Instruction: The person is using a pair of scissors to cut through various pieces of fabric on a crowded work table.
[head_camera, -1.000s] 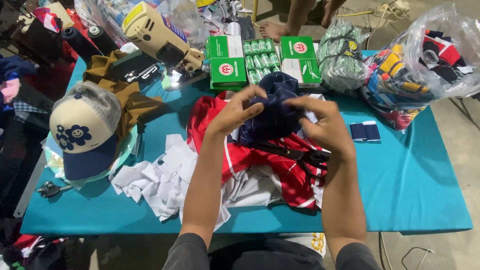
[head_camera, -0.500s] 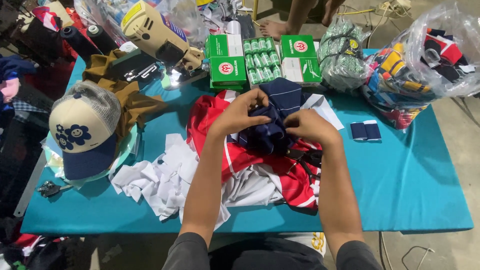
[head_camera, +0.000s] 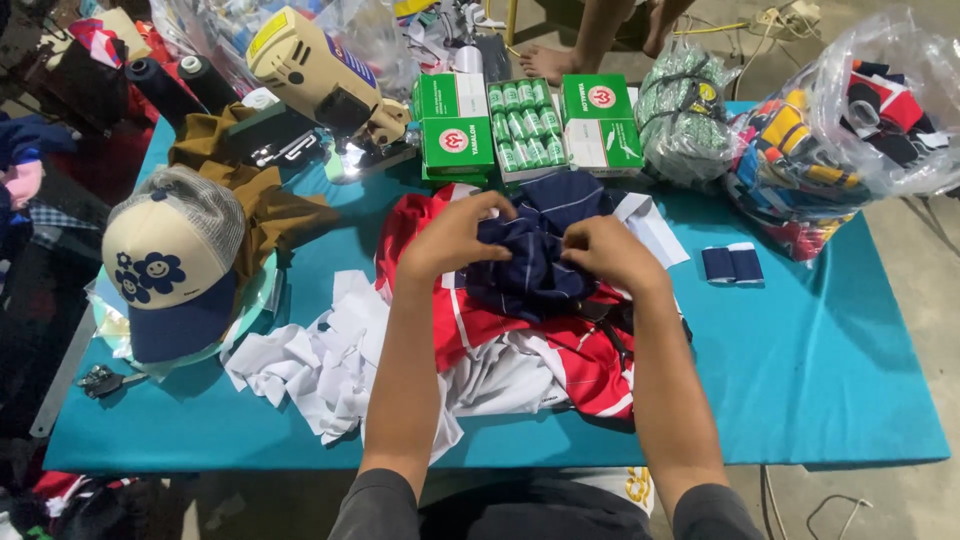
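Navy blue cloth (head_camera: 535, 262) with thin pale stripes, bunched near the middle of the table (head_camera: 820, 380), atop a red and white garment (head_camera: 520, 345). Pinched at its upper left edge by the left hand (head_camera: 455, 238), fingers curled down onto the fabric; gripped at its upper right by the right hand (head_camera: 608, 252), fingers likewise closed into the folds, the two hands close together but not touching. Spread below and to the left of the red garment, a heap of crumpled white fabric pieces (head_camera: 320, 365). Just right of the right hand, a white paper-like piece (head_camera: 650, 225) poking out from under the navy cloth, and farther right a small folded navy strip with white edging (head_camera: 732, 264) lying flat on the teal surface. Behind the cloth, along the far edge, green boxes (head_camera: 455, 125) flanking a pack of green thread spools (head_camera: 525, 130), then a netted green bundle (head_camera: 685, 115) and a clear plastic bag of mixed coloured garments (head_camera: 840, 150). At far left, a cream and navy cap with flower faces (head_camera: 170, 265) resting on a clear bag, brown fabric (head_camera: 265, 205) beside it, a cream-coloured handheld machine (head_camera: 310, 75) behind, two dark thread cones (head_camera: 165, 85) near the corner. Beyond the table, another person's bare feet (head_camera: 560, 62) on the floor.
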